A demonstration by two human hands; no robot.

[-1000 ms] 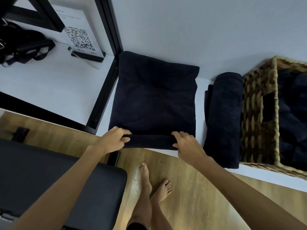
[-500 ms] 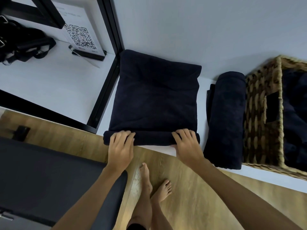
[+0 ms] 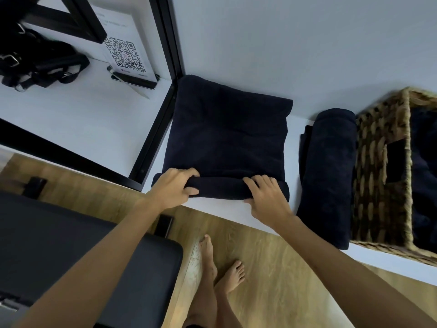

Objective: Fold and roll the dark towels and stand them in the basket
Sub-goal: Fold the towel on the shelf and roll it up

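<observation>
- Right now a folded dark towel [image 3: 227, 138] lies flat on the white shelf [image 3: 212, 209], its near edge turned into a short roll [image 3: 221, 189] at the shelf's front.
- Left hand [image 3: 173, 188] grips the roll's left end, fingers curled over the top and thumb underneath.
- Right hand [image 3: 266, 195] grips the roll's right part the same way, fingers bent over it.
- Just to the right, a rolled towel [image 3: 328, 176] lies on its side, touching the wicker basket [image 3: 378, 181].
- Inside the basket, more dark cloth [image 3: 423, 174] shows; its shape is unclear.
- Bare feet [image 3: 220, 263] stand on the wooden floor [image 3: 272, 268] below.
</observation>
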